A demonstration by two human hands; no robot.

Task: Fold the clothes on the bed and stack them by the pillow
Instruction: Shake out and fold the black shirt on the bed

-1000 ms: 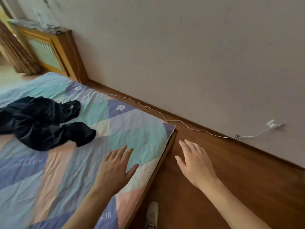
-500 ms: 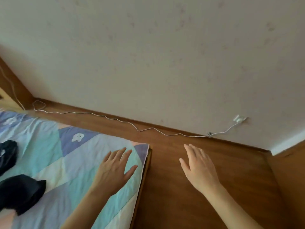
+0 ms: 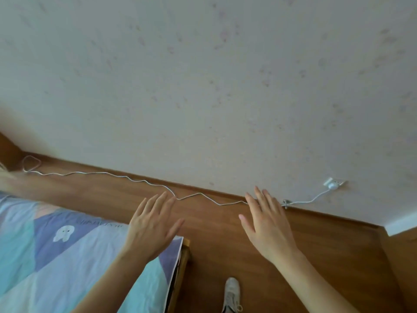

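The bed (image 3: 67, 263) with its blue, teal and lilac patchwork sheet fills the lower left corner; its wooden frame edge shows at the corner. My left hand (image 3: 153, 224) hovers over the bed's corner, fingers straight and spread, holding nothing. My right hand (image 3: 267, 224) is held out over the wooden floor to the right of the bed, fingers straight, also empty. No clothes and no pillow are in view.
A white cable (image 3: 126, 177) runs along the wooden floor (image 3: 225, 256) beside the skirting to a plug in a wall socket (image 3: 334, 184). The pale wall (image 3: 203, 75) fills the upper view. A white shoe (image 3: 232, 294) shows at the bottom.
The view has swung right and away from the bed; the black clothes have slipped out of sight on the left. Both hands stay outstretched and empty.
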